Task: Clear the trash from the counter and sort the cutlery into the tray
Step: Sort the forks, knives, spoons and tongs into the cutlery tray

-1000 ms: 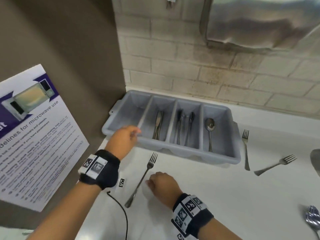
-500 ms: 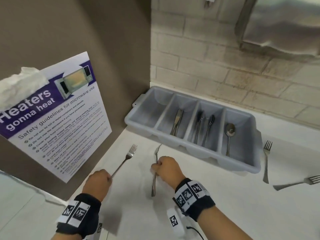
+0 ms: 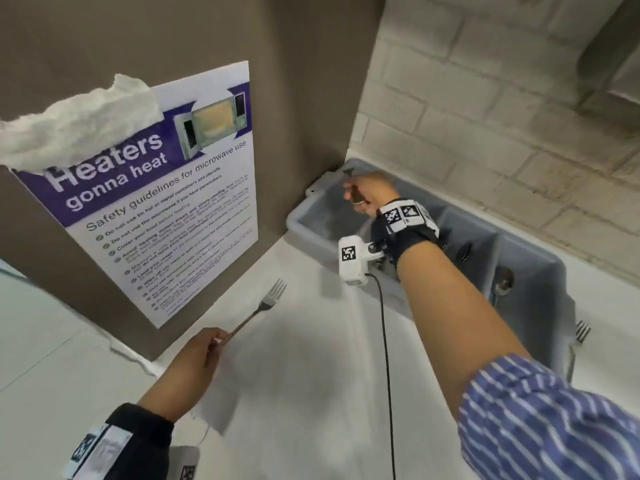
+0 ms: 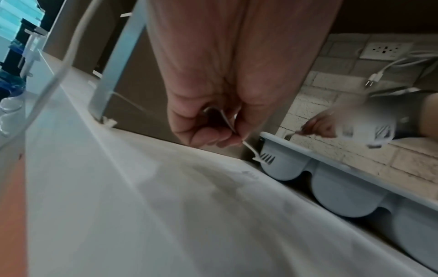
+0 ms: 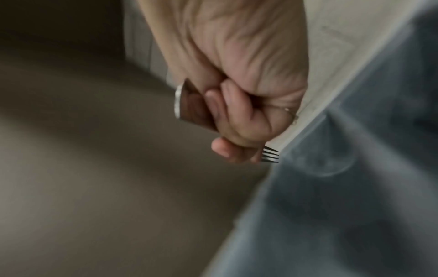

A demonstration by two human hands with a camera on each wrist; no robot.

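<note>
Beneath the right hand (image 3: 369, 195), fisted round a fork (image 5: 270, 154), the tray (image 3: 540, 271) holds a spoon (image 3: 504, 284); its end compartment looks empty. Sorting seems early. The left hand (image 3: 194, 358) pinches a second fork (image 3: 266, 303); another fork (image 3: 582, 331) lies outside. Only the right wrist view shows the curled fingers (image 5: 227, 105).

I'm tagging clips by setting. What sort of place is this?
Probably a shared office or canteen kitchenette: a microwave safety poster on the cabinet side, a grey cutlery tray on a white counter, and a tiled wall.
</note>
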